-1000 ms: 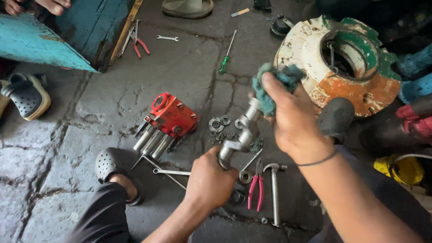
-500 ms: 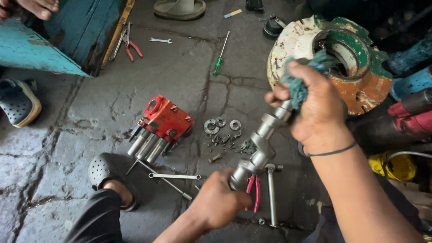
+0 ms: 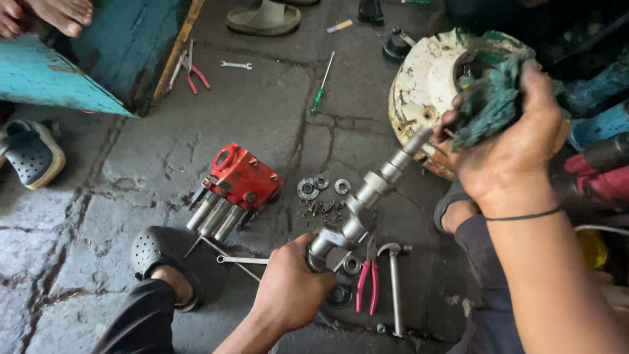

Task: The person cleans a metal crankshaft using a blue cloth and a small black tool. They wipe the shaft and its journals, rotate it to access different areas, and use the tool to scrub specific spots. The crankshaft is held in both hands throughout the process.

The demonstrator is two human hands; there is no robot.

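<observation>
My left hand (image 3: 291,288) grips the lower end of a stepped metal shaft (image 3: 367,193) that slants up to the right. My right hand (image 3: 508,147) is closed on a crumpled green rag (image 3: 488,101) at the shaft's upper end. Below the shaft, on the cracked stone floor, lie several washers and small nuts (image 3: 321,190), red-handled pliers (image 3: 367,285) and a small hammer (image 3: 395,288). A red block with metal cylinders (image 3: 232,187) rests left of the shaft.
A round white, green and orange housing (image 3: 429,88) stands behind my right hand. A green screwdriver (image 3: 321,88), a small spanner (image 3: 236,65) and red pliers (image 3: 194,71) lie further back. A teal box (image 3: 78,59) sits upper left, another person's bare feet (image 3: 46,13) above it.
My right hand has slid the rag up and to the right along the shaft. The shaft's upper end has swung right, and my left hand has dropped lower in the view.
</observation>
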